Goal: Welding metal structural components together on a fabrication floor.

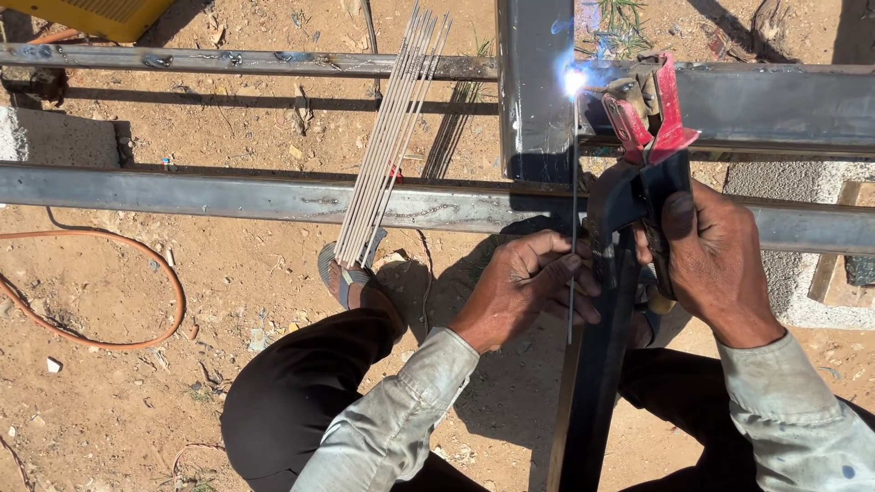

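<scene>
My right hand [715,264] grips a red and black welding electrode holder [652,137], whose jaws sit beside a bright blue-white arc [573,82] at a joint of the steel frame. My left hand [529,287] holds a thin spare welding rod [571,273] upright and rests against a dark vertical steel bar [597,383] between my knees. The arc burns where an upright steel tube [533,82] meets a horizontal tube [775,105].
A bundle of several welding rods [387,137] leans across a long horizontal steel tube [182,191]. An orange cable [137,273] loops over sandy ground at left. Concrete blocks [802,273] prop the frame at right. My sandalled foot [351,273] sits below the rods.
</scene>
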